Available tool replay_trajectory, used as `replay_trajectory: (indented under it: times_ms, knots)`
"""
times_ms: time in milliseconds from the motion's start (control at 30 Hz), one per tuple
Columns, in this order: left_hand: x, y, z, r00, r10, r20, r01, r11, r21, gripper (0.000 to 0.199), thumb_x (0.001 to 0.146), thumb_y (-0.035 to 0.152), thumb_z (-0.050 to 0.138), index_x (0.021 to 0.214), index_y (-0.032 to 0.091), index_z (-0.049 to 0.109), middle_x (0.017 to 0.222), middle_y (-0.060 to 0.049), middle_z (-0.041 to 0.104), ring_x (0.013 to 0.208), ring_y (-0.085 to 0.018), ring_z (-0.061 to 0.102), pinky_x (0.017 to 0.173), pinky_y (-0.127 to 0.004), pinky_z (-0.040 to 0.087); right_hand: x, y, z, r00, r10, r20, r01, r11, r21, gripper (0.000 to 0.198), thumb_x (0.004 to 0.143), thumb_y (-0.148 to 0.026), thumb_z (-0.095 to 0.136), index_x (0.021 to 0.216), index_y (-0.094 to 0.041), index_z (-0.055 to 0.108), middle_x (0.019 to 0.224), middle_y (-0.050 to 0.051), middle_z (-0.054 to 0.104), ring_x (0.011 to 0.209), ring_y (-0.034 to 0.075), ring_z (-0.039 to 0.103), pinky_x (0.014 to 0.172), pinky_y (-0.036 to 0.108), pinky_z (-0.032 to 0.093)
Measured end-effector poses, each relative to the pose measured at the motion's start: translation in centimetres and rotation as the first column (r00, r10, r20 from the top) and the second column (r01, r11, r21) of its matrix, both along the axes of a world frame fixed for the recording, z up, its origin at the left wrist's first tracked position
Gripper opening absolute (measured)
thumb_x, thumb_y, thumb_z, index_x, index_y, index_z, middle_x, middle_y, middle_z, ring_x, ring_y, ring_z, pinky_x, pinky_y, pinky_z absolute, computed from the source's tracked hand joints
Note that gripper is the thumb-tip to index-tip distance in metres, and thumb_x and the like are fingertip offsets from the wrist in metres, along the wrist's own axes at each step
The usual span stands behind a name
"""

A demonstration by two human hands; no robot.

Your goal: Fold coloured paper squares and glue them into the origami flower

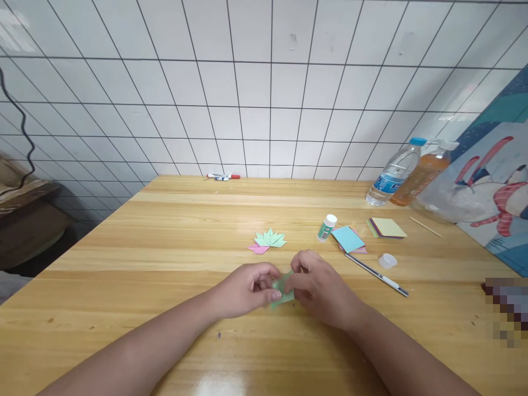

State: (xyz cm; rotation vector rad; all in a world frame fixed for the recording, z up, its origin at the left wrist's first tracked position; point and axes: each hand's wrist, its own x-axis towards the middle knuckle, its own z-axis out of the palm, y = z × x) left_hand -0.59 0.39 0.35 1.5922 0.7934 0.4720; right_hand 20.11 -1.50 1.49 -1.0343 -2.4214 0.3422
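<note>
Both hands (245,290) (324,289) hold green paper (285,297); white tiles (253,82) back the wooden table (173,231).

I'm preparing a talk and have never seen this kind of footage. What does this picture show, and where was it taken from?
There is no machine here: these are a person's bare hands, seen by a camera worn on their head, looking forward and down. The left hand and right hand hold a small piece of green paper, blurred in this picture. On the wooden table beyond them lies a folded green and pink paper piece. Toward the right are a white-capped tube, blue-topped paper squares, yellow-topped paper squares and a slim metal tool.
</note>
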Motion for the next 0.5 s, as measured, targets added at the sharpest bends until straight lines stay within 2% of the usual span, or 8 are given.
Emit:
replay_trajectory:
  times_ms: [67,167,333,500]
  knots:
    - [0.1,0.2,-0.2,0.999,0.045,-0.008,-0.045,0.998,-0.033,0.026,0.079,0.04,0.06,0.086,0.016,0.06,0.069,0.001,0.058,0.062,-0.012,0.054,0.057,-0.022,0.04,0.2,0.1,0.0,0.999,0.024,0.021,-0.026,0.998,0.057,0.027,0.074,-0.002,0.049,0.078,-0.024,0.063,0.068,-0.001,0.049,0.065,0.012,0.041,0.061,0.024,0.028]
    - [0.0,0.6,-0.4,0.992,0.124,0.019,-0.12,0.982,-0.145,0.027,0.078,0.041,0.061,0.084,0.015,0.057,0.063,0.002,0.058,0.057,-0.011,0.055,0.055,-0.022,0.042,0.4,0.1,0.1,1.0,0.012,0.015,-0.013,1.0,0.024,0.023,0.074,-0.005,0.048,0.084,-0.022,0.059,0.062,-0.003,0.051,0.059,0.012,0.042,0.059,0.024,0.028]
    - [-0.4,1.0,0.0,0.978,0.196,0.071,-0.176,0.959,-0.22,0.028,0.075,0.04,0.066,0.083,0.015,0.056,0.062,0.0,0.062,0.054,-0.011,0.058,0.053,-0.021,0.044,0.4,0.1,0.2,0.999,-0.046,0.027,0.049,0.992,-0.112,0.031,0.07,-0.006,0.05,0.097,-0.021,0.052,0.076,0.0,0.059,0.07,0.014,0.05,0.062,0.024,0.033]
    - [-0.4,1.1,0.0,0.968,0.232,0.1,-0.2,0.945,-0.259,0.027,0.074,0.037,0.068,0.084,0.015,0.057,0.062,0.0,0.064,0.054,-0.011,0.059,0.052,-0.02,0.045,0.0,0.2,-0.3,0.998,-0.029,-0.056,0.021,0.992,-0.125,0.029,0.07,-0.003,0.05,0.091,-0.022,0.052,0.087,0.001,0.061,0.082,0.016,0.052,0.07,0.026,0.038]
